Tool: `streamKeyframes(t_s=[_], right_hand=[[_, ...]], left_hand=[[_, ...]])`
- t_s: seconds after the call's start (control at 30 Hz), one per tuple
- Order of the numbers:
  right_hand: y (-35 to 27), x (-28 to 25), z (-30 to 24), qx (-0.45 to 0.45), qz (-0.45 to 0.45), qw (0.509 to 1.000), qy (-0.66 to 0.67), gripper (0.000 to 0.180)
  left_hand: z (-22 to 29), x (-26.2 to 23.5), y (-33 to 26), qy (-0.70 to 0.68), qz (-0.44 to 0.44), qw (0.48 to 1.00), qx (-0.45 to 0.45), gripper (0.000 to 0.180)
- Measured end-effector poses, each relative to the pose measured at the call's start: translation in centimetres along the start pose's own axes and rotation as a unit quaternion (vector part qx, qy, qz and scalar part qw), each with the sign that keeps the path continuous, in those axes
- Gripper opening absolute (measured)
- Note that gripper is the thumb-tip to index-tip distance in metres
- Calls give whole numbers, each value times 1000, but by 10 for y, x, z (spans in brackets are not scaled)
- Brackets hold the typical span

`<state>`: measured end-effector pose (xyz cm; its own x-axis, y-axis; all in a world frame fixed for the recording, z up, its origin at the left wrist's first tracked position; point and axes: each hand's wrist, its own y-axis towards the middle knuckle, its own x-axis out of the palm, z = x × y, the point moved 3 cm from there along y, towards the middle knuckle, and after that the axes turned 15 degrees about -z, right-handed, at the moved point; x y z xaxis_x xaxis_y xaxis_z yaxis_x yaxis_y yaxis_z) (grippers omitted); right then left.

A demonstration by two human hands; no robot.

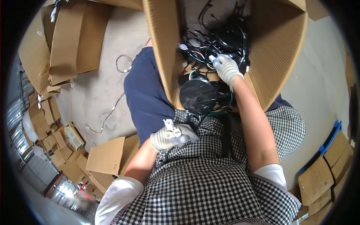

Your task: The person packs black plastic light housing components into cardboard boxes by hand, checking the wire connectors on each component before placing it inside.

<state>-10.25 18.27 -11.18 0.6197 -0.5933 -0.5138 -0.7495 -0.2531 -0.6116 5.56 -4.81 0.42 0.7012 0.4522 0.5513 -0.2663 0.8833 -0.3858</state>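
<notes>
The grey floor (pixel 120 28) spreads under everything. On it, between the person's knees, stands a tall open box (pixel 279 52), its mouth tipped toward the person. A black-and-white checked apron (pixel 195 180) covers the person's body, with dark blue trousers (pixel 146 90) showing at the left of the box. Folded cardboard (pixel 75 41) leans at the upper left; more flattened cartons (pixel 317 180) lie at the lower right, near a blue strip (pixel 330 138).

Inside the box, a tangle of black wires (pixel 221 37) fills the far end, and a round black unit (pixel 198 97) sits at the near end, close to the apron.

Both hands wear pale striped gloves. The right hand (pixel 228 69) reaches into the box over the wires, its fingers drawn together on a small white plug (pixel 212 58). The left hand (pixel 168 138) is outside, just in front of the apron, fingers curled in around a few white connectors (pixel 171 128) that stick up past the thumb.

On the floor left of the box lie a thin cable (pixel 100 130) and, smaller, a wire loop (pixel 122 56).
</notes>
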Motion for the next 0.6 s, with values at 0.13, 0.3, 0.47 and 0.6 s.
streamKeyframes(t_s=[0.13,0.3,0.47,0.6], right_hand=[[31,19,-15,-147,-9,985,-92,31],[55,47,-51,-141,-257,934,-205,31],[56,56,-23,73,-232,953,-181,32],[17,47,7,-106,-112,981,-119,33]], left_hand=[[-9,-6,5,31,24,997,69,48],[-8,-3,11,-21,-1,997,79,44],[3,-1,11,-80,15,993,81,43],[2,-2,11,-70,19,995,71,44]])
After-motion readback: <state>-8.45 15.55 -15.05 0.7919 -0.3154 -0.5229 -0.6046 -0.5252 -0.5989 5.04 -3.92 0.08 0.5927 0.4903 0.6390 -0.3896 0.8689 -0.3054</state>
